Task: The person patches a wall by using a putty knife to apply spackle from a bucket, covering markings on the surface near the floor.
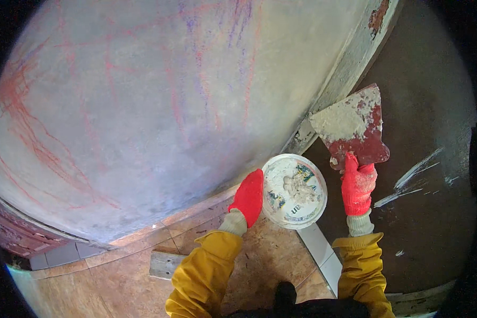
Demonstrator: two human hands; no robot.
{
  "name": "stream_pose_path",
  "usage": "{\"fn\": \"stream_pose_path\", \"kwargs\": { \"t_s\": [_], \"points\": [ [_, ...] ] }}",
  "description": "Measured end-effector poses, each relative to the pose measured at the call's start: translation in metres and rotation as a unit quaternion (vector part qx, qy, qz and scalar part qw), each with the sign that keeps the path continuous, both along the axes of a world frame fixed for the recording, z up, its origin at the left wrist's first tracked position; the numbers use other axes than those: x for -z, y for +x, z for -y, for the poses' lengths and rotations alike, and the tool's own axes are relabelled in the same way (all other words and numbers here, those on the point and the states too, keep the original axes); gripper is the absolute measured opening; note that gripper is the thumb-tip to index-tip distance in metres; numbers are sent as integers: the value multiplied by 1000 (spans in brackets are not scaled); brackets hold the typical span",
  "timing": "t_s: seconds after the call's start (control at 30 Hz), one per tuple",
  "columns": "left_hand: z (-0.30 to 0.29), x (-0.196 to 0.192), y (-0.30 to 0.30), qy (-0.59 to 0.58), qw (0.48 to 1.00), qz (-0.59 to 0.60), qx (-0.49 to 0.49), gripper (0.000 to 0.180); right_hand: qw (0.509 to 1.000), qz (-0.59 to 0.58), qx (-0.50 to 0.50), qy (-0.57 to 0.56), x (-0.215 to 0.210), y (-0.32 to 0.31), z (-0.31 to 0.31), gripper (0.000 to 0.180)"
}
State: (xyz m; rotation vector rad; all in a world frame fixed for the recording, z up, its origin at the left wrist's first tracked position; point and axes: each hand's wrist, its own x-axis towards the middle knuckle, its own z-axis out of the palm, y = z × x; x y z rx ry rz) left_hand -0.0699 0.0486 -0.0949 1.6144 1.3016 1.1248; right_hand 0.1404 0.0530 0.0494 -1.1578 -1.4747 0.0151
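My left hand (247, 196), in a red glove with a yellow sleeve, holds the rim of a round white lid (294, 191) that carries a lump of pale filler paste near its middle. My right hand (358, 187), also red-gloved, grips the handle of a wide red putty knife (353, 130). The blade points up and away, and its upper part is coated with whitish filler. The knife sits just right of the lid, close to the wall's corner edge.
A large grey plastered wall (153, 106) with red and purple scribbles fills the left and centre. Its chipped corner edge (350, 58) runs diagonally. A dark brown surface with white smears (424, 175) lies to the right. Tan floor tiles (127, 275) and a white strip (323, 252) are below.
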Motion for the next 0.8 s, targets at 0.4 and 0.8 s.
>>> {"fn": "stream_pose_path", "kwargs": {
  "t_s": [0.4,0.8],
  "points": [
    [0,1,-2,7,1000,-21,-1,44,966,216,88,113,-9,-17,-7,29],
    [-1,3,6,-9,999,47,2,45,1000,5,15,1,-1,10,-15,22]
  ]
}}
